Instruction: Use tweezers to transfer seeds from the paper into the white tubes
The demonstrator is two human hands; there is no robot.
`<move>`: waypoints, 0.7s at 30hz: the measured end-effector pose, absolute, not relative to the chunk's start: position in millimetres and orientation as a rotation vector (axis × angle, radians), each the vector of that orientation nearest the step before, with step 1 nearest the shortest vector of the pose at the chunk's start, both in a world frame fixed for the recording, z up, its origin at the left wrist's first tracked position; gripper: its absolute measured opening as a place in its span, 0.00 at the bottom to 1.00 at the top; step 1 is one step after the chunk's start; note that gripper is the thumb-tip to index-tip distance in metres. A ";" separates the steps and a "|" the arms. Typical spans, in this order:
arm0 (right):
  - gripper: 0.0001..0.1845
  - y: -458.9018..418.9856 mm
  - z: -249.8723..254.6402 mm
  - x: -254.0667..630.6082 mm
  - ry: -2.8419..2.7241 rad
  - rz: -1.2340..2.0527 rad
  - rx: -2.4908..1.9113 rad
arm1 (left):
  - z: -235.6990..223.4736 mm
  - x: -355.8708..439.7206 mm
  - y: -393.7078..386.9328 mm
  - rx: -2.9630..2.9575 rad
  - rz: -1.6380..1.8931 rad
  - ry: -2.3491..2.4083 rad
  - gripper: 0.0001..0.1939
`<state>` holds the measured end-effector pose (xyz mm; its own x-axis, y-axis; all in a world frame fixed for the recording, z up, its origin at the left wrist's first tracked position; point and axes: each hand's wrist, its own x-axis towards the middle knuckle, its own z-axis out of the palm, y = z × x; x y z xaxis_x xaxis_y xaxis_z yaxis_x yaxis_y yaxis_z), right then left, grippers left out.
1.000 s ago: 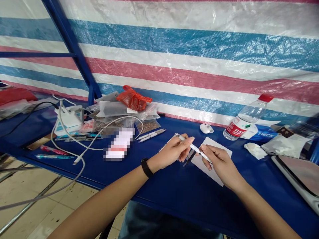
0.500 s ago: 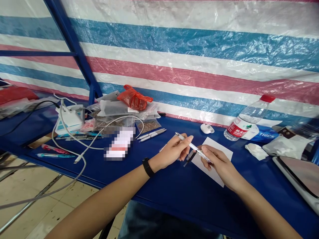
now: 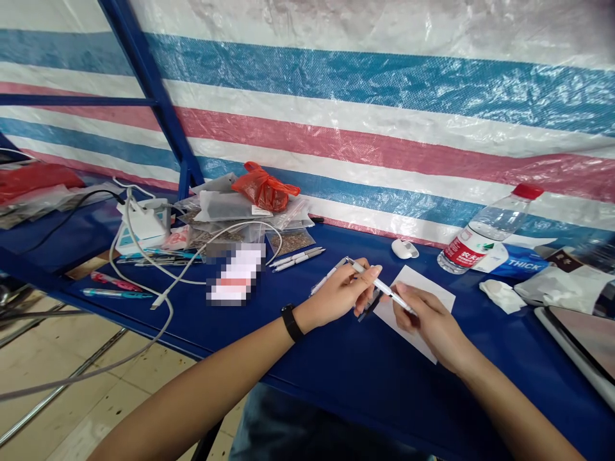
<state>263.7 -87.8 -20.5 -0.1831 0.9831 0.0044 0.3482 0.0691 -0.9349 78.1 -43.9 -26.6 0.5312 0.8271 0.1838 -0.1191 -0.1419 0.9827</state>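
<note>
A white pen (image 3: 387,288) slants between my two hands above the blue table. My left hand (image 3: 340,292), with a black band on its wrist, pinches the pen's upper end between thumb and fingers. My right hand (image 3: 428,317) grips the lower end. Beneath the right hand lies a white sheet of paper (image 3: 442,297), partly covered by it. Another pale pen (image 3: 327,280) rests on the table behind the left hand, partly hidden. Near the left fingertips is a small dark strip (image 3: 368,311) that I cannot make out clearly.
Two pens (image 3: 298,258) lie left of my hands, near clear bags of dried bits (image 3: 291,242) and a red plastic bag (image 3: 264,187). A white cable (image 3: 168,314) loops across the left. Rightward stand an earbud case (image 3: 404,249), a water bottle (image 3: 468,246) and crumpled tissue (image 3: 502,296).
The view has shifted slightly, so everything sits a little further right. Both hands still hold the pen; the right fingers have shifted slightly on its lower end.
</note>
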 end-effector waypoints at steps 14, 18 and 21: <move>0.28 -94.6 -25.3 247.9 -1.411 1.556 -1.136 | -28.2 82.4 -50.4 1.336 1.046 0.559 0.25; 0.30 -91.1 -28.2 255.9 -1.546 1.210 -1.217 | -8.3 67.5 -40.1 1.312 1.166 0.641 0.22; 0.25 -86.2 -27.6 271.7 -1.652 0.568 -1.380 | 14.7 44.1 -21.8 1.473 1.340 0.941 0.23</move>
